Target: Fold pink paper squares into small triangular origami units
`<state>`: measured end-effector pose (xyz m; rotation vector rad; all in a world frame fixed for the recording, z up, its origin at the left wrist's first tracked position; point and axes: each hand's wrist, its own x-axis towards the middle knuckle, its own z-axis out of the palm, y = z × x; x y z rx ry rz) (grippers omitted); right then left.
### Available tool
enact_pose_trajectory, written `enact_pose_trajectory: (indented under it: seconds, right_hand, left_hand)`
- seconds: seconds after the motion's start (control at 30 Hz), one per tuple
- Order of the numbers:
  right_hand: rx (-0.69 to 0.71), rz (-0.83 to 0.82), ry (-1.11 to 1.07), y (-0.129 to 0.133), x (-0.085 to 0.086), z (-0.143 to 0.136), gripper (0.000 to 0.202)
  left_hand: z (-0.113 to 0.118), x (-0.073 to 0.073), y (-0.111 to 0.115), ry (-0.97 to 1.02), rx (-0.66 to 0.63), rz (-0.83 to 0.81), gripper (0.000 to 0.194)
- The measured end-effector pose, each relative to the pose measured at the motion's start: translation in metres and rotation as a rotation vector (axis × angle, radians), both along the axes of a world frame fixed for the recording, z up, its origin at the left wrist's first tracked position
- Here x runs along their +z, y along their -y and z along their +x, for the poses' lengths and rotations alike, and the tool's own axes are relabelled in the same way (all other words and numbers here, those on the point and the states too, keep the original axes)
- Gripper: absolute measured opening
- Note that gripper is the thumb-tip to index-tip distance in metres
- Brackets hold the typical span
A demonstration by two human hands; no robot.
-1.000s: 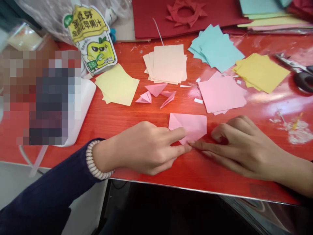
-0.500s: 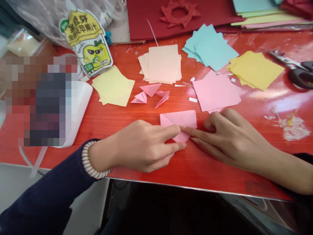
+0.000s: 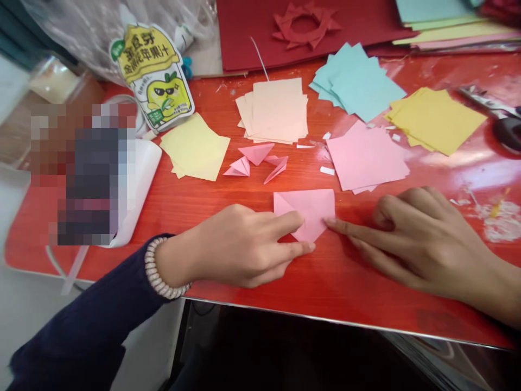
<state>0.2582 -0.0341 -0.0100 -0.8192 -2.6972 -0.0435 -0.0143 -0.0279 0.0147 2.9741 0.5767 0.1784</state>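
A folded pink paper lies flat on the red table, near its front edge. My left hand, with a bead bracelet and a dark blue sleeve, presses the paper's left side with its index finger, and the middle finger lies by the bottom tip. My right hand rests on the table to the right. Its index fingertip touches the paper's lower right edge, and the other fingers are curled.
Three small folded pink pieces lie behind the paper. Further back are stacks of pink, peach, pale yellow, teal and yellow squares. Scissors are at the right, a juice pouch at the back left.
My right index finger has slid from the middle of the pink paper out to its right edge. My left hand stays pressed on the paper. The view has shifted slightly.
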Motion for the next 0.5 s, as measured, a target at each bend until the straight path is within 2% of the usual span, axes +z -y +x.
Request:
enact_pose_trajectory:
  seconds: [0.1, 0.17, 0.3, 0.37, 0.43, 0.47, 0.5]
  right_hand:
    - [0.043, 0.102, -0.055, -0.004, 0.005, 0.001, 0.017]
    - [0.094, 0.164, -0.107, -0.006, 0.007, 0.000, 0.015]
    - [0.139, 0.139, -0.107, -0.003, 0.003, -0.003, 0.011]
    - [0.094, 0.113, -0.076, 0.000, 0.002, -0.002, 0.016]
    - [-0.037, 0.129, -0.166, 0.002, 0.004, -0.001, 0.021]
    - [-0.076, 0.131, -0.244, 0.003, 0.006, -0.001, 0.017]
    - [-0.075, 0.089, -0.223, 0.003, 0.009, -0.002, 0.019]
  left_hand:
    - [-0.003, -0.001, -0.005, 0.040, -0.007, -0.038, 0.032]
    - [-0.005, -0.001, -0.009, 0.078, -0.009, -0.108, 0.031]
    - [-0.007, 0.000, -0.015, 0.119, -0.016, -0.289, 0.027]
    - [-0.007, 0.001, -0.017, 0.132, -0.018, -0.341, 0.026]
    - [-0.007, 0.002, -0.019, 0.143, -0.018, -0.367, 0.025]
    - [-0.007, 0.003, -0.019, 0.144, -0.015, -0.378, 0.024]
    - [-0.007, 0.003, -0.020, 0.147, -0.012, -0.389, 0.023]
